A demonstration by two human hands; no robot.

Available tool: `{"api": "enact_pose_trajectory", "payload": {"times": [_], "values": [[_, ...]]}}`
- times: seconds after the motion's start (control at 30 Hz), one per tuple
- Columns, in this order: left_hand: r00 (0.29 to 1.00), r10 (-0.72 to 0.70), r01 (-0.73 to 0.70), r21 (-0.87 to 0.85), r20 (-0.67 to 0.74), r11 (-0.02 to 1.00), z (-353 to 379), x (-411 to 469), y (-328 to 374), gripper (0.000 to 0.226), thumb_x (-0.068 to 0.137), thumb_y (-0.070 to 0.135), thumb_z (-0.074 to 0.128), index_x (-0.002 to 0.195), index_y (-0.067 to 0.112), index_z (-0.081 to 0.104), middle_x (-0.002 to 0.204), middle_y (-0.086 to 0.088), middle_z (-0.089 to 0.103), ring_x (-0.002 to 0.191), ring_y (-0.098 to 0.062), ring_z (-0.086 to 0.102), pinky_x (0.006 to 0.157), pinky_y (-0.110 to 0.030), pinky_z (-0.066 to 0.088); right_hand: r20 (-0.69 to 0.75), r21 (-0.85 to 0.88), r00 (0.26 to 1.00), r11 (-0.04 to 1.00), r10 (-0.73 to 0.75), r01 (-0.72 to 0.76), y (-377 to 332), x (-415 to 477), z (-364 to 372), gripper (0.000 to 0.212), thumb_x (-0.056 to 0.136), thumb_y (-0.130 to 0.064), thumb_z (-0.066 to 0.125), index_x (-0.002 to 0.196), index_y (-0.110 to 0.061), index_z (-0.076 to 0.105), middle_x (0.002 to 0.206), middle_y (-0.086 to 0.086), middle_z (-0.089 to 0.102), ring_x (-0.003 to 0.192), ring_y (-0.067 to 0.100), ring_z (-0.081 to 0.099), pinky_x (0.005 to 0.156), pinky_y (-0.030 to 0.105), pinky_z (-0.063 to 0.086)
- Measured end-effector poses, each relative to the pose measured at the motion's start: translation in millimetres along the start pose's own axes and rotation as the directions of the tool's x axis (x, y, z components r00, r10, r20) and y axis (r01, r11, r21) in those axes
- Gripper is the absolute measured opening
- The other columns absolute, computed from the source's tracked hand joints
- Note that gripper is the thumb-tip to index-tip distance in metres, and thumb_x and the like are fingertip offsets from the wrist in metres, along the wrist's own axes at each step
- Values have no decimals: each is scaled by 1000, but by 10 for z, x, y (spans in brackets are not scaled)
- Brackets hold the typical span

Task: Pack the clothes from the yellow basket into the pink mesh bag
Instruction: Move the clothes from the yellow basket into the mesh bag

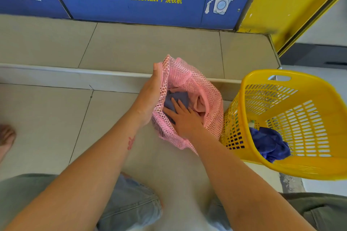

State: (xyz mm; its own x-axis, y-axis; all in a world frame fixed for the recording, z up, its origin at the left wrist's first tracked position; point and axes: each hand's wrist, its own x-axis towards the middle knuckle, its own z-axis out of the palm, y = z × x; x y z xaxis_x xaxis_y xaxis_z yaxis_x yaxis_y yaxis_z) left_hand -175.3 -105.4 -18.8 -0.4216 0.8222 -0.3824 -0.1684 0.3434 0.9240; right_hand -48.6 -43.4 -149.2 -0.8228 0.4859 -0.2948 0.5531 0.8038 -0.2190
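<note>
clothes were split between two places: a grey-blue garment [176,99] and a peach-pink one [201,104] already lay inside the pink mesh bag [189,78], while a crumpled dark blue garment [268,144] waited in the bottom of the yellow basket [281,169]. taking the bag as landmark, it sat on the tiled floor [56,118] in front of a raised step, its mouth open upward, and the basket stood just beside it on the person's right, tipped so its opening faced the person; bag and basket looked to be touching or nearly so. the left hand [150,97] was on the bag's left edge, its grip wrapped around the mesh rim and holding the mouth up and open. the right hand [185,118] was inside the mouth, grip flat with fingers spread, pressing down on the grey-blue garment and clasping nothing. the coming move seemed to turn on one relation: the blue garment lay to the right of the bag and a little nearer the person, so the right hand was clearly the closer one, with only the basket's near wall between. the likely path was up out of the mouth, across to the right, down into the basket. that garment was a bunched heap with no clear long axis, so any pinch on its top folds would probably do, while the left hand held the mouth open for the return.
</note>
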Motion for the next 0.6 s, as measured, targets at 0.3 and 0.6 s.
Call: {"api": "enact_pose_trajectory", "payload": {"times": [0.3,0.6], "values": [[998,-22,21,-15,-59,1000,-97,28,-108,67,98,77,16,148,46,48,153,8,55,141,-17,53,123,-49,37,-125,-15,992,1000,10,-12,91,-76,-245,67,87,-67,15,148,-43,27,162,11,18,148,36,16,120,52,14],[987,-57,60,11,-152,998,135,-23,-114,103,71,98,25,149,37,52,154,3,56,143,-23,52,121,-53,39,-705,262,667,962,242,-72,474,-807,-1043,43,95,-42,50,132,-21,56,138,7,56,125,28,50,104,38,40]]}}
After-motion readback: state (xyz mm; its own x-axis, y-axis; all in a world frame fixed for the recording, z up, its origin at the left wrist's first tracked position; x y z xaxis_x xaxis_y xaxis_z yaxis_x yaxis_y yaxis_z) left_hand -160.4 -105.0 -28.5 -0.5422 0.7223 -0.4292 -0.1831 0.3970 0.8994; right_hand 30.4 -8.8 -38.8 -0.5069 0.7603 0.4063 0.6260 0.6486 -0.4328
